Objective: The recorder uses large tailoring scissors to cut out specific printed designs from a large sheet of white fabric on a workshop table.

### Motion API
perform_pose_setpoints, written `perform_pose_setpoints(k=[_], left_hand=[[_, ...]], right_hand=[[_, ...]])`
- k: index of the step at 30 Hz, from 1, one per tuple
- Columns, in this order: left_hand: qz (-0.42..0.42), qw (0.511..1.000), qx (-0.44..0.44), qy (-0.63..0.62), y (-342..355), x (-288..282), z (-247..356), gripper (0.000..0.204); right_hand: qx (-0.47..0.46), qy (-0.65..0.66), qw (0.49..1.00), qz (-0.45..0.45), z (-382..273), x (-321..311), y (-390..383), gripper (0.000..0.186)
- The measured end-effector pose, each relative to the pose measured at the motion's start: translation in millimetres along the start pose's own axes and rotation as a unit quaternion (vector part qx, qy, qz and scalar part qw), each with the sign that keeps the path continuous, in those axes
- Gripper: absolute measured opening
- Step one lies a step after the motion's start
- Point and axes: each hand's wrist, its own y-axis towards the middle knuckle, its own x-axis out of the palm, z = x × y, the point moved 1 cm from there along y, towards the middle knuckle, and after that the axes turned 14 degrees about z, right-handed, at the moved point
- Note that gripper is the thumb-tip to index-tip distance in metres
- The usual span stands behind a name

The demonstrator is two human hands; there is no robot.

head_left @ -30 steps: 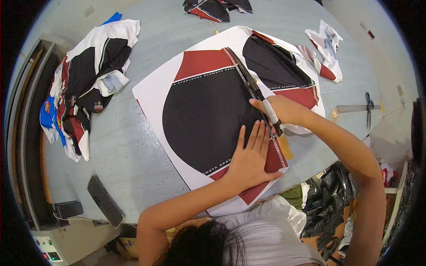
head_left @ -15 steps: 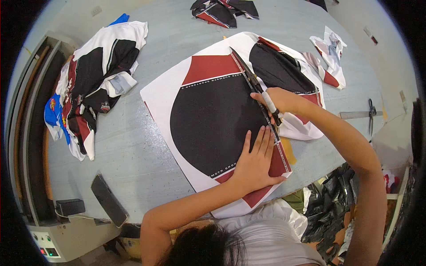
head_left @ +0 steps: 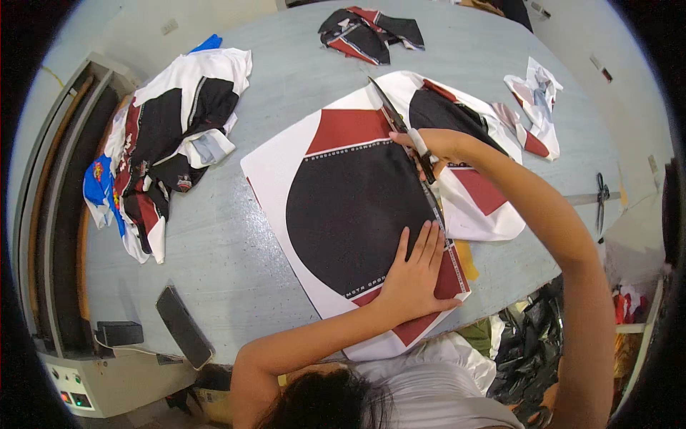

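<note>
A printed fabric panel (head_left: pixel 357 214), black with dark red ends and a wide white margin, lies flat on the table. My left hand (head_left: pixel 414 279) rests on its near right part, fingers spread. In my right hand (head_left: pixel 444 146) is a pair of large dark scissors (head_left: pixel 395 120) with a white wrap on the handle. Their blades point away along the panel's right edge, where a narrow lettered band runs. Fingers partly hide the handles. Just right of the scissors lies rumpled white, red and black fabric (head_left: pixel 482 189).
Crumpled garment pieces (head_left: pixel 161 143) lie at the left, with smaller fabric pieces (head_left: pixel 368 36) at the far side and a scrap (head_left: pixel 536 107) at the right. A phone (head_left: pixel 184 325) lies at the near left. Small scissors (head_left: pixel 602 200) rest on a metal ruler (head_left: pixel 575 199).
My right hand and the scissors have moved a little farther along the panel's right edge. My left hand stays flat on the panel. The whole view has shifted slightly.
</note>
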Motion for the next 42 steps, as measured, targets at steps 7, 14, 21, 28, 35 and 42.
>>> perform_pose_setpoints(k=[7,14,21,28,35,42], left_hand=[[-0.041,0.999,-0.004,0.023,-6,-9,10,0.112],[-0.344,0.939,-0.008,0.019,-13,-77,-21,0.103],[-0.244,0.877,-0.220,-0.350,30,-117,-100,0.056],[0.133,0.903,-0.312,0.262,80,-3,-171,0.073],[-0.018,0.998,0.034,0.040,145,31,-116,0.067],[0.037,0.933,-0.285,0.215,59,-36,-111,0.064]], right_hand=[[-0.045,0.015,0.999,0.019,6,0,0,0.050],[0.001,0.184,0.983,0.000,106,-3,-103,0.051],[0.056,0.343,0.914,0.208,211,-63,-168,0.048],[0.035,0.513,0.845,0.147,234,-39,-234,0.045],[0.101,0.423,0.900,-0.007,233,20,-298,0.051],[0.181,0.376,0.908,0.035,241,47,-337,0.037]])
